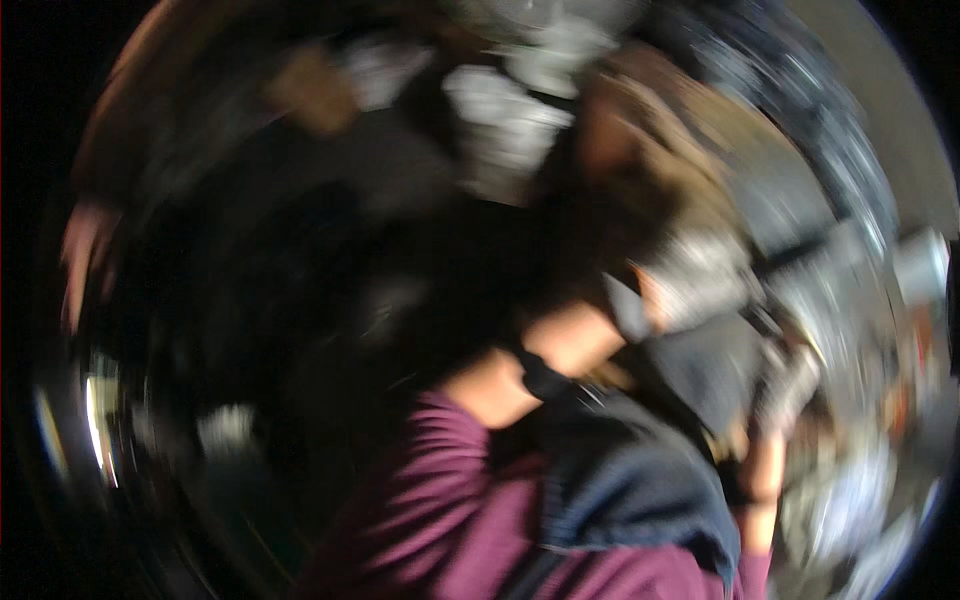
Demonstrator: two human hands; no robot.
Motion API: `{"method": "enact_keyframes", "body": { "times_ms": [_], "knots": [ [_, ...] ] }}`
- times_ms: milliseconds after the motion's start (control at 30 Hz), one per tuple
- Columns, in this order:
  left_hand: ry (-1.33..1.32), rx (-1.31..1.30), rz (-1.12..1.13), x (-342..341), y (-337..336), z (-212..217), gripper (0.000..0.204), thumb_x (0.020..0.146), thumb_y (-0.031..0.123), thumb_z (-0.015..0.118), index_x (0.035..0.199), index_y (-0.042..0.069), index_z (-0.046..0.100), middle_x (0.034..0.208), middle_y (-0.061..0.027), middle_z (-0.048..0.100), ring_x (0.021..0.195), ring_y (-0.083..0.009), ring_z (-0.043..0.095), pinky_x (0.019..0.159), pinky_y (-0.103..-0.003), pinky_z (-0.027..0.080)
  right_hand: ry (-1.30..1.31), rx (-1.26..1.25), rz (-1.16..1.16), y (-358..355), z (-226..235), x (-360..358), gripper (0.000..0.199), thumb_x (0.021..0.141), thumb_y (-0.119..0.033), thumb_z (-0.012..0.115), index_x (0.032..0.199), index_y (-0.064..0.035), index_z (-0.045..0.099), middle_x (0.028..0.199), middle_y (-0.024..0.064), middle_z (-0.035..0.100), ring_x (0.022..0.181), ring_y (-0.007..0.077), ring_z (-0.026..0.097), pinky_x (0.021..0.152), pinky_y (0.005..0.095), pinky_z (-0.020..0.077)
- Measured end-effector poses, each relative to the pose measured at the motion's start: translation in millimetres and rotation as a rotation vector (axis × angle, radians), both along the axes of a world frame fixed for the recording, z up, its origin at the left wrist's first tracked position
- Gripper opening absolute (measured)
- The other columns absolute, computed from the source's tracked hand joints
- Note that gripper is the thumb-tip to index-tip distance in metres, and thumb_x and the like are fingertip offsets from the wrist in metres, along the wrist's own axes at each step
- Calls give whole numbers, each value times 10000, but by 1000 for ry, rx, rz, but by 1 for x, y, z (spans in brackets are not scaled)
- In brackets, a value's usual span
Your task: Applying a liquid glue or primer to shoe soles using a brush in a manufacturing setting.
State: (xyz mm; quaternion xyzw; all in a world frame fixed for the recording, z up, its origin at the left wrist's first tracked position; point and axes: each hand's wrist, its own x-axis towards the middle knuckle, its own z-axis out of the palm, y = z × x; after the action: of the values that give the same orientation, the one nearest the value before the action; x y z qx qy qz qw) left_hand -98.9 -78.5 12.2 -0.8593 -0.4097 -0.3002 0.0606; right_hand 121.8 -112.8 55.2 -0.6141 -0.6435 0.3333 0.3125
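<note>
Dark grey cloth (700, 375) is the thing both hands seem to work on, though the whole picture is smeared by motion and only rough shapes can be read. It hangs or lies right of the middle, between the two forearms, with a second heap of dark blue-grey fabric (630, 490) below it, resting against the maroon sleeve (440, 500) of the person.

One forearm comes up from the maroon sleeve toward the middle, with a black wrist band (540, 378) around it. This forearm ends at a hand (655, 300) wearing a light glove, which looks to be closed on the upper edge of the grey cloth. I take it for the left hand, but I cannot be sure, and whether its fingers are pinching or only pressed on the cloth I cannot tell. The other hand (790, 385), also gloved in light colour, is at the right side of the cloth. It touches or grips that edge, and here too the fingers are too blurred to read.

How far the work has come is hard to judge. In my opinion the cloth is taken up and stretched between the two hands, and nothing looks folded or put away yet.

The long axis of the cloth runs, as far as I see, from upper left to lower right, from one hand to the other. Which end is the top I cannot say.

Around it there are only blurred pale and dark patches.
</note>
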Motion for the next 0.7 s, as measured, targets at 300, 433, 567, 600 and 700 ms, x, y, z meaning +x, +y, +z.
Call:
{"method": "enact_keyframes", "body": {
  "times_ms": [300, 433, 567, 600, 700],
  "knots": [
    [-621, -710, 201, -75, -169, -26, 344, 1072, 373, 479, 1183, 79, 617, 975, -118, 706, 889, -234, 697, 784, -379, 568, 406, 296, 142, 107, -75, -24, 368, 1040, -215, 616, 1260, 81, 614, 1117, 138, 713, 1008, 207, 672, 954, 344, 542],
    [-2247, -1056, -85, -155, -283, -34, 617, 1059, 565, 425, 1383, 53, 534, 1088, -271, 705, 888, -377, 743, 641, -471, 632, 319, 403, 314, 95, -31, -83, 371, 1053, -234, 586, 1260, 72, 624, 1167, 130, 705, 985, 214, 675, 951, 341, 537],
    [-2562, 149, -530, -257, -395, -16, 766, 972, 669, 520, 1405, 38, 512, 1298, -302, 590, 1220, -451, 567, 921, -564, 549, 117, 723, 401, 50, 31, -97, 264, 1071, -162, 526, 1186, -6, 706, 1118, 234, 702, 992, 363, 687, 857, 457, 561],
    [-2587, 571, -439, -271, -415, 0, 789, 958, 682, 534, 1443, 66, 445, 1375, -283, 522, 1252, -453, 527, 978, -598, 509, 109, 767, 439, 53, 26, -94, 270, 1075, -163, 517, 1204, -15, 703, 1117, 235, 703, 1005, 369, 686, 864, 452, 561],
    [-2340, 1254, -164, -313, -477, -9, 916, 940, 720, 533, 1579, 159, 193, 1549, -265, 304, 1375, -458, 390, 1100, -698, 399, 12, 706, 459, 85, -14, -75, 373, 1108, -198, 432, 1427, -63, 568, 1376, 193, 611, 1167, 298, 638, 939, 384, 539]
  ]
}}
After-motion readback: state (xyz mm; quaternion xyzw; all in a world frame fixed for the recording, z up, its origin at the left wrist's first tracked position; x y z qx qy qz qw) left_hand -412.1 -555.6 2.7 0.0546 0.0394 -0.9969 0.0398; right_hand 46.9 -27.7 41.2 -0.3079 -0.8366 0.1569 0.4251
